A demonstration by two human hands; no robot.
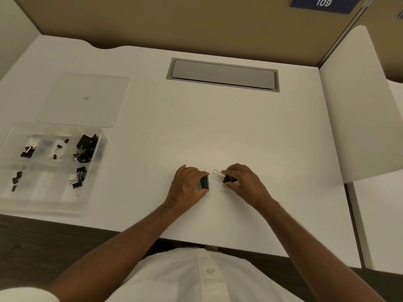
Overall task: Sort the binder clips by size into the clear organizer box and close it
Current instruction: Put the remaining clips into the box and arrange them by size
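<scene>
Now pinching a large binder clip (205, 182) in the left hand (188, 186) and a smaller binder clip (227, 178) in the right hand (245, 182), with the clear organizer box (13, 205) well off beyond the left hand, so nearer it.

Left forearm: bare, enters from 7 o'clock, runs toward 1 o'clock, wrist low on the desk.
Left hand (189, 185): palm down, fingers and thumb curled, gripping a large binder clip (205, 182) at its 3 o'clock side.
Right forearm: bare, enters from 5 o'clock, runs toward 11 o'clock.
Right hand (244, 182): palm down, fingers curled, pinching a smaller binder clip (227, 178) at its 9 o'clock side.
Hands: near each other, apart, fingertips facing.
Torso: white buttoned shirt at 6 o'clock.
</scene>
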